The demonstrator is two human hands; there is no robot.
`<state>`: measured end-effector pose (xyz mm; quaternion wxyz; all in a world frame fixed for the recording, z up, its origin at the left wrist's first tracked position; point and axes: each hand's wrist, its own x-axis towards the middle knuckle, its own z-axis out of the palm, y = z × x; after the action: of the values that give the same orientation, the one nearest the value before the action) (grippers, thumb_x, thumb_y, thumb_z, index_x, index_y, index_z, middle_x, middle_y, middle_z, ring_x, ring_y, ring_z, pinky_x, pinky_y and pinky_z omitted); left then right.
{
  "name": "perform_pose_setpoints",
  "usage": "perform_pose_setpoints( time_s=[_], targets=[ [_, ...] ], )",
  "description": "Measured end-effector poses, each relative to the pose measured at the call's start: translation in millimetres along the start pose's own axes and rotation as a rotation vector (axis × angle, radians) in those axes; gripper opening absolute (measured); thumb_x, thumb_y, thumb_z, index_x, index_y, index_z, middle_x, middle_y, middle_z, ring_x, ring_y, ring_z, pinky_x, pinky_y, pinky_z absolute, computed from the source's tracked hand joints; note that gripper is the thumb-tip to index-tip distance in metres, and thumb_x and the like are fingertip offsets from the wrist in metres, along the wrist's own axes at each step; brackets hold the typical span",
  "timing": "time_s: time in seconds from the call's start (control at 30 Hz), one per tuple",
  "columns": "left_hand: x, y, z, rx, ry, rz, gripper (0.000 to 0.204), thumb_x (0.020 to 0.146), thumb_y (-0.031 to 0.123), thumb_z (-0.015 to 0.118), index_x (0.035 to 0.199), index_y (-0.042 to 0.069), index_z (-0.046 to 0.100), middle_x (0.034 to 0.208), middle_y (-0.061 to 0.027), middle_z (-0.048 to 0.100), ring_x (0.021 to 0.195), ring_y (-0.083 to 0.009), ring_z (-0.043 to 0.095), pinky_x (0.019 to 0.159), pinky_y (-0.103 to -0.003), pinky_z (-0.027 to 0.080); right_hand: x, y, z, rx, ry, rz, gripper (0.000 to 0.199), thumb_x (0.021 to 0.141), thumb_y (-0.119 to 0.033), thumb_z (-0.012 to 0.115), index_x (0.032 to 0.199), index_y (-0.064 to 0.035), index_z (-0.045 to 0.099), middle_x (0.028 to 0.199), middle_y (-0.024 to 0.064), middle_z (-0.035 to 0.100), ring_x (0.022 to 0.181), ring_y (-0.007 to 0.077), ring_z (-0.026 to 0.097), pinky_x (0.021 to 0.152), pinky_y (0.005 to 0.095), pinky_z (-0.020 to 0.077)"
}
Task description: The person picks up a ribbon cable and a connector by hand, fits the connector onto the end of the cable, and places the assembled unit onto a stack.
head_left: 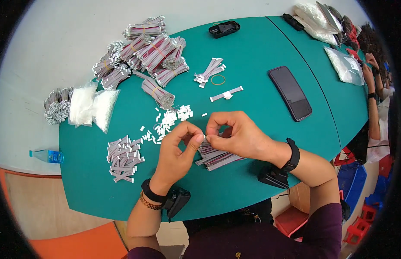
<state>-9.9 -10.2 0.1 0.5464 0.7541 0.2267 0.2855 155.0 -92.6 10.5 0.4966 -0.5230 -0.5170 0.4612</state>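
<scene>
My left hand (176,149) and my right hand (239,134) meet at the middle of the green table, thumbs and forefingers pinched close together. Whatever lies between the fingertips is too small and covered to make out, though a pale speck shows there. Under my right hand rests a pile of grey ribbon cables (215,157), partly hidden by it. Just beyond my left hand, small white connector housings (166,121) are scattered. Short ribbon cables with white ends (124,159) lie in a heap at the left.
Banded ribbon cable bundles (155,52) are stacked at the far left, near clear bags of white parts (83,103). A phone (290,93), a rubber band (218,79), a black case (224,29) and a bottle (47,156) are about. Another person's arm (371,82) reaches in at far right.
</scene>
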Motion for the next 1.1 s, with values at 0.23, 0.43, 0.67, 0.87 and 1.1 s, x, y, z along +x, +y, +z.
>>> perform_pose_setpoints(
  time_s=[0.23,0.43,0.67,0.87,1.1],
  targets=[
    [1,4,0,0.182,0.010,0.108,0.013,0.083,0.011,0.060,0.079,0.001,0.053,0.071,-0.0046,0.051,0.062,-0.0127,0.046,0.058,-0.025,0.038,2,5,-2,0.039,-0.037,0.028,0.007,0.078,-0.003,0.060,0.074,-0.0013,0.054,0.071,-0.0021,0.053,0.066,0.0019,0.047,0.053,0.0184,0.0399],
    [2,4,1,0.333,0.022,0.225,0.013,0.085,0.011,0.059,0.079,0.001,0.053,0.072,-0.0037,0.051,0.064,-0.0117,0.046,0.059,-0.024,0.038,1,2,-2,0.019,-0.048,0.036,0.008,0.080,-0.004,0.060,0.075,-0.0008,0.055,0.072,-0.0020,0.053,0.066,0.0018,0.048,0.055,0.0180,0.0403],
    [1,0,-3,0.153,-0.001,0.101,0.012,0.084,0.010,0.059,0.080,0.001,0.053,0.073,-0.0045,0.052,0.063,-0.0124,0.048,0.059,-0.024,0.039,0,2,-1,0.004,-0.024,0.014,0.008,0.082,-0.006,0.060,0.078,-0.0010,0.055,0.074,-0.0019,0.054,0.067,0.0017,0.048,0.056,0.0178,0.0413],
    [1,4,-6,-0.073,-0.056,-0.046,0.015,0.087,0.014,0.058,0.083,0.001,0.054,0.075,-0.0002,0.052,0.067,-0.0065,0.046,0.061,-0.021,0.038,0,-2,-1,0.036,-0.040,0.033,0.007,0.083,-0.006,0.060,0.079,-0.0017,0.056,0.076,-0.0020,0.054,0.068,0.0021,0.049,0.056,0.0183,0.0419],
    [3,5,-7,-0.201,-0.087,-0.134,0.016,0.089,0.017,0.056,0.086,0.002,0.054,0.078,0.0027,0.052,0.070,-0.0033,0.045,0.063,-0.019,0.037,-2,-5,0,-0.012,0.001,0.049,0.007,0.083,-0.008,0.061,0.080,-0.0020,0.057,0.077,-0.0019,0.055,0.069,0.0024,0.049,0.056,0.0186,0.0417]
  ],
)
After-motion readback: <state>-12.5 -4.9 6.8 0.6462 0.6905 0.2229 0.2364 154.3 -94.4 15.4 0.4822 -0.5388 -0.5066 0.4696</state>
